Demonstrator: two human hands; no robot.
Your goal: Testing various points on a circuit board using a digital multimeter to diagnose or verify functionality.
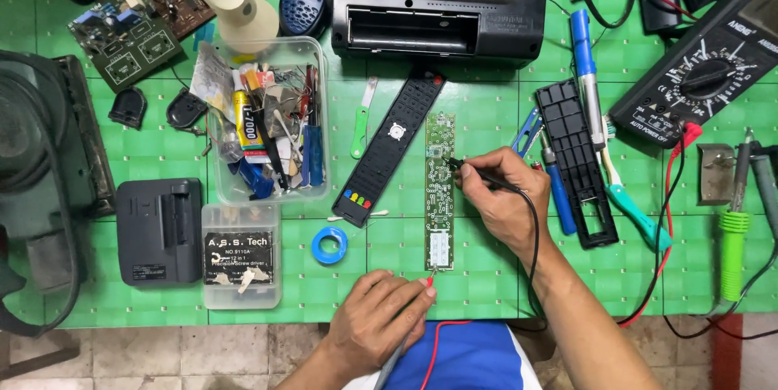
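Long green circuit board (439,187), flat on the green mat (486,268) beside the remote's keypad shell (395,147): right hand (504,195) pinches the black probe (478,175) mid-board, left hand (381,321) pinches the red probe (428,280) at its near end; steady tips, light pressure advised.

Workbench covered by a green cutting mat (486,276) ruled in pale grid lines, evenly lit from above. Below its front edge, a floor of worn beige tiles (203,353) with dark joints. At far left, a dark grey machine housing (40,163) on the mat.
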